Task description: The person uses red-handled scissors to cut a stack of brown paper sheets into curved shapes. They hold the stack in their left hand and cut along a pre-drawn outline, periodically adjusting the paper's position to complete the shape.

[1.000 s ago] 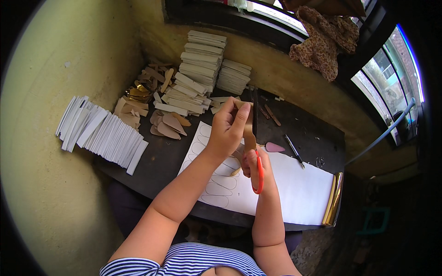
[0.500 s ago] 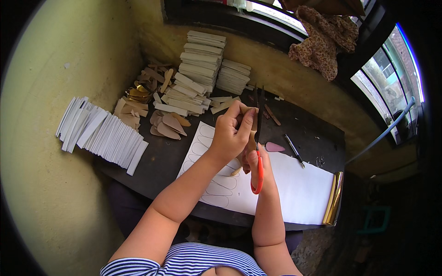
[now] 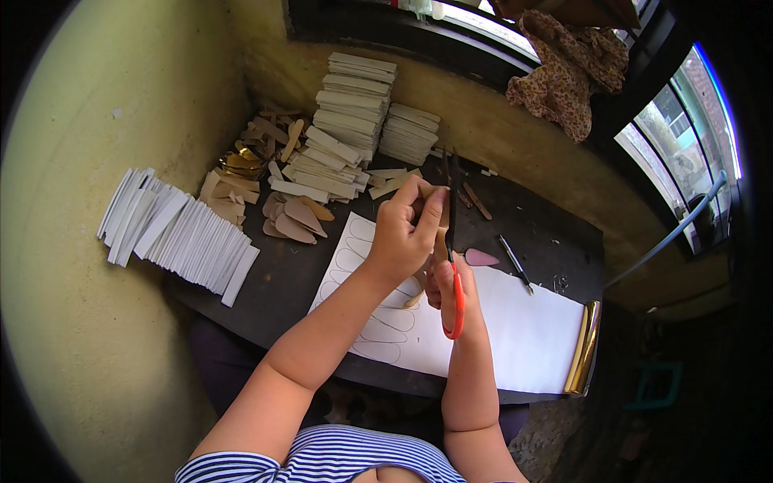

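Observation:
My right hand (image 3: 452,291) grips a pair of scissors (image 3: 458,310) with orange-red handles; their dark blades point away from me, tips slightly apart. My left hand (image 3: 403,237) is closed, thumb pressed against the fingers, on a small tan piece (image 3: 444,217) beside the blades. Much of that piece is hidden by my fingers. Beneath both hands lies a white sheet (image 3: 523,330) with rounded, petal-like outlines drawn on its left part. A curled tan scrap (image 3: 414,301) shows just left of my right hand.
White strips (image 3: 193,241) stand in a row at left, with taller stacks (image 3: 354,105) behind. Tan cut shapes (image 3: 294,219) lie between. A pink template-like piece (image 3: 481,257) and a pen (image 3: 515,262) rest at right. A gold roll (image 3: 586,346) sits at the sheet's right end.
The scissor blades have closed a little, their tips coming nearer each other. The handles and my right hand have shifted slightly to the right. My left hand stays almost still.

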The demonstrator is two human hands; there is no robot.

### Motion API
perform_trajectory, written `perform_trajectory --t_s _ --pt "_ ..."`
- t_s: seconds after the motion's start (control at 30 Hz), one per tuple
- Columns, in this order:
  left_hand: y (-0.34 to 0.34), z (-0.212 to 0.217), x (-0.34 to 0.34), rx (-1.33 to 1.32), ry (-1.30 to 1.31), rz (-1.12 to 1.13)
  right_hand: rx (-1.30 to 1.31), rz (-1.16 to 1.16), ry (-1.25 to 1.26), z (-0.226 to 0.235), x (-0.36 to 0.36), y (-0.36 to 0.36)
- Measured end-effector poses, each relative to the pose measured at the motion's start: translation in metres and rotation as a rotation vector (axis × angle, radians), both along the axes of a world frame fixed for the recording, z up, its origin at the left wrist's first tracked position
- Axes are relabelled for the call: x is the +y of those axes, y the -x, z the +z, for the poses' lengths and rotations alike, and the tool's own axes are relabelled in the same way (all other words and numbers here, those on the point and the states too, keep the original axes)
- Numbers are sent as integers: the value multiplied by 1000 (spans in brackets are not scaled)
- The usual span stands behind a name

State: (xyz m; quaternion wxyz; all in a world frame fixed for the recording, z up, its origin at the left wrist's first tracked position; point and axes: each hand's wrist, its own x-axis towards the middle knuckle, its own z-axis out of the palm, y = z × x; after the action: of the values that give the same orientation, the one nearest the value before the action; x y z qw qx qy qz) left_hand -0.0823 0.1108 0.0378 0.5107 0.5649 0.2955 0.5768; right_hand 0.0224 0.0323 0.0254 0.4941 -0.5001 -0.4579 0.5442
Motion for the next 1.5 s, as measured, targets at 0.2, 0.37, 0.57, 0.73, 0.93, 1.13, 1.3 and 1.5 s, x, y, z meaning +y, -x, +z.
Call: perform_trajectory --t_s 0.2,0.37,0.57,0.73,0.93,1.13,1.3,1.5 --pt "1 -1 2 -2 9 -1 -84 0 8 -5 2 -2" --pt "-1 1 -1 -3 1 -52 -82 -24 -46 -6 2 -1" --pt "-2 2 -3 16 -3 -76 -71 -17 -114 -7 3 -1" --pt "-4 1 -4 15 -6 -65 -46 -16 -57 -3 2 -3" --pt "-4 -4 -1 43 0 -36 -37 -31 -26 -5 3 -3" --pt "-3 1 0 -13 31 -47 -40 -100 -80 -6 4 -4" --pt "13 1 16 113 75 -63 -29 -222 -67 0 9 -13" --pt "33 -4 34 514 159 -96 -63 -342 45 -6 21 -44"
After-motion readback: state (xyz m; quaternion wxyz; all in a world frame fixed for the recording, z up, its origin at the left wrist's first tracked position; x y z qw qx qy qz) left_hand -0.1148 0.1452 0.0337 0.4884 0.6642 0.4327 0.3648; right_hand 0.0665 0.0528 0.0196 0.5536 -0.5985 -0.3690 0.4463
